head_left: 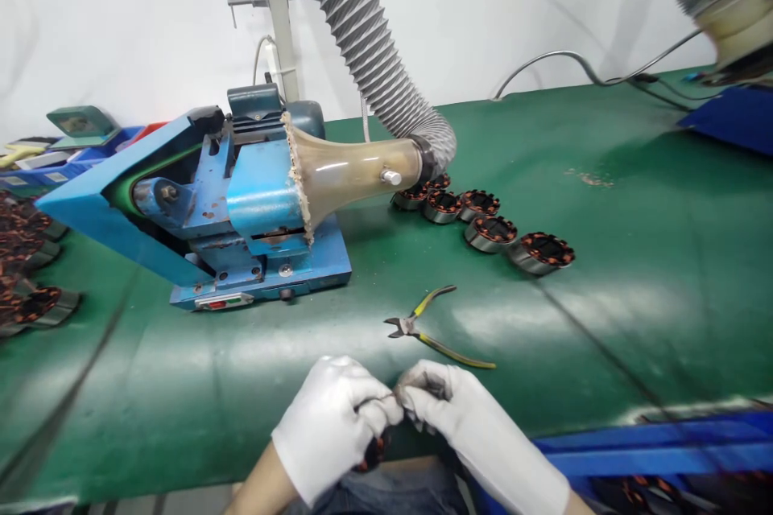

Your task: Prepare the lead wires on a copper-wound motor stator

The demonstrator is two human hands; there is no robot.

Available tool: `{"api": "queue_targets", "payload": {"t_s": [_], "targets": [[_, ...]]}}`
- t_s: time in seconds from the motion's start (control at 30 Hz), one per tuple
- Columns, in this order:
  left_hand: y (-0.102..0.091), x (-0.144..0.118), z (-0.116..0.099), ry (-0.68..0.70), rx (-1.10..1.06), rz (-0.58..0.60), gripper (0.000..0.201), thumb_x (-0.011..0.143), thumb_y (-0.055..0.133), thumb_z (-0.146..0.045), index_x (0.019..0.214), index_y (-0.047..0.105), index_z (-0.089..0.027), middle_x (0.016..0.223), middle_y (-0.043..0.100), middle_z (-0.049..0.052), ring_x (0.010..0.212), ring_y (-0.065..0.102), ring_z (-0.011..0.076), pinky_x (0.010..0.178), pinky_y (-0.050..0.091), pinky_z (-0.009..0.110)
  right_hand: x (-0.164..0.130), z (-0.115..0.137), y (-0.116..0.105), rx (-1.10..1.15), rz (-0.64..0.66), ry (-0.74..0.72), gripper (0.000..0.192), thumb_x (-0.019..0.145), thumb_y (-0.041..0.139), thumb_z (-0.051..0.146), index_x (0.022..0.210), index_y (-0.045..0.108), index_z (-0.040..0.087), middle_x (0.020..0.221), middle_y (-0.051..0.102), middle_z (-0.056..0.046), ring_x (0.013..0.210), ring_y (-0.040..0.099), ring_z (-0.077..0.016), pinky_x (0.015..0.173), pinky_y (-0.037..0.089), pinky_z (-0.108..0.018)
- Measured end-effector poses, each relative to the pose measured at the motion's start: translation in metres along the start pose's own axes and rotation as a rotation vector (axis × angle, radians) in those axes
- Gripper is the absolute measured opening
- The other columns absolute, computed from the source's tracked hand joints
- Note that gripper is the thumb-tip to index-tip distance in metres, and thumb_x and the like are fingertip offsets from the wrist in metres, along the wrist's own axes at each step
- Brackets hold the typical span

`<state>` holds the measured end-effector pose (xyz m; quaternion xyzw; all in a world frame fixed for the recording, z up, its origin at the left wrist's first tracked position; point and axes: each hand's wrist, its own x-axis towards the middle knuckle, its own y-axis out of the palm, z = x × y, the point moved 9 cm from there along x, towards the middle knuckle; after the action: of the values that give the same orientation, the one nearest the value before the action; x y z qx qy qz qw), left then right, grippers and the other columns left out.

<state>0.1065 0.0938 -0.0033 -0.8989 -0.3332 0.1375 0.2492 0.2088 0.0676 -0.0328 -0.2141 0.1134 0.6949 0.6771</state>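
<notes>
Both my hands wear white gloves and meet at the near edge of the green table (604, 177). My left hand (335, 422) is closed around a small motor stator (374, 451) with copper windings, mostly hidden under the fingers. My right hand (447, 410) pinches a thin wire at the stator's top, its fingertips dirty grey. Just beyond the hands lie yellow-handled cutting pliers (431, 327), handles spread, untouched.
A blue belt machine (241, 201) with a tan funnel and grey ribbed extraction hose (374, 40) stands at centre left. Several wound stators (492, 229) lie in a row to its right; more stators (24, 257) are piled at far left. Blue bins (640, 451) sit at lower right.
</notes>
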Motion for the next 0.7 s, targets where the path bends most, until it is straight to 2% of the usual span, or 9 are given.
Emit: {"api": "queue_targets", "payload": {"t_s": [0.17,0.3,0.4,0.5,0.63,0.7], "targets": [[-0.001,0.002,-0.003,-0.005,0.053,0.007,0.019,0.08,0.055,-0.017,0.061,0.057,-0.019,0.063,0.06,-0.003,0.065,0.05,0.0118,0.067,0.033,0.024,-0.003,-0.005,0.001,-0.018,-0.052,-0.022,0.016,0.072,0.056,0.029,0.061,0.054,0.019,0.059,0.052,0.002,0.061,0.047,-0.0154,0.06,0.039,-0.027],[0.004,0.004,-0.001,0.017,0.03,0.042,0.019,0.074,0.054,-0.009,0.057,0.053,-0.018,0.059,0.056,-0.003,0.062,0.048,0.0115,0.065,0.033,0.023,-0.004,-0.005,0.001,-0.036,-0.077,-0.048,0.016,0.074,0.055,0.027,0.061,0.055,0.019,0.058,0.053,0.002,0.058,0.047,-0.0153,0.057,0.039,-0.027],[0.005,0.004,-0.001,0.023,-0.019,0.045,0.019,0.071,0.051,-0.005,0.06,0.058,-0.018,0.061,0.06,-0.003,0.062,0.05,0.0106,0.067,0.035,0.021,-0.007,-0.006,-0.006,0.058,-0.103,-0.024,0.02,0.074,0.058,0.032,0.06,0.055,0.019,0.055,0.051,0.004,0.054,0.046,-0.0137,0.054,0.039,-0.026],[0.005,0.005,-0.002,0.012,-0.058,0.026,0.021,0.073,0.05,-0.004,0.066,0.063,-0.019,0.067,0.067,-0.003,0.066,0.054,0.0105,0.071,0.036,0.02,-0.018,-0.006,-0.022,0.111,-0.191,-0.029,0.027,0.081,0.055,0.04,0.066,0.06,0.018,0.057,0.056,0.003,0.056,0.051,-0.0141,0.056,0.043,-0.025],[0.006,0.005,-0.002,0.01,-0.08,0.025,0.021,0.073,0.05,-0.004,0.065,0.064,-0.018,0.066,0.067,-0.002,0.065,0.054,0.011,0.071,0.036,0.02,-0.03,-0.011,-0.029,0.039,-0.238,-0.062,0.024,0.077,0.061,0.038,0.086,0.07,0.018,0.074,0.072,-0.004,0.071,0.066,-0.0204,0.07,0.053,-0.029],[0.006,0.005,-0.001,0.008,-0.083,0.027,0.022,0.072,0.049,-0.004,0.065,0.063,-0.018,0.065,0.067,-0.002,0.064,0.054,0.0112,0.07,0.036,0.021,-0.032,-0.012,-0.029,-0.041,-0.274,-0.133,0.022,0.075,0.064,0.034,0.09,0.073,0.02,0.087,0.075,-0.007,0.082,0.069,-0.0235,0.079,0.055,-0.031]]}}
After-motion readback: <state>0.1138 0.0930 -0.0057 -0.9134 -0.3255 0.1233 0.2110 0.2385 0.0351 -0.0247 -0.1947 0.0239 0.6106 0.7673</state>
